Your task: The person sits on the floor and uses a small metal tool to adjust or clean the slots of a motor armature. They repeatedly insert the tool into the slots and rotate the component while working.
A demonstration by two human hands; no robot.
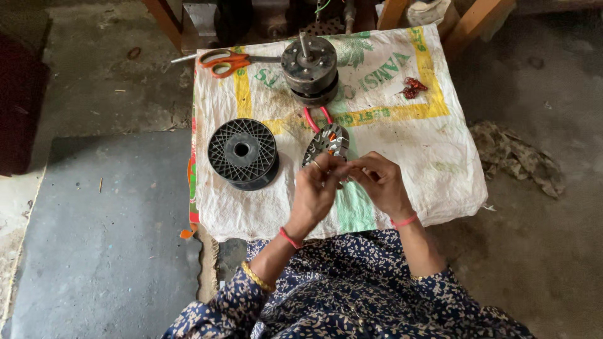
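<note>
A person sits at a low table draped with a white woven sack and works with both hands raised just above its near edge. The left hand and right hand meet fingertip to fingertip, both pinched closed on a small round stator core with slotted teeth, which stands tilted between them and the cloth. What runs between the fingertips is too fine to make out. Red-handled pliers lie just behind the core. A black ribbed spool sits to the left of the hands, apart from them. Farther back rest a dark motor housing with its shaft upright, orange-handled scissors and a small red scrap.
</note>
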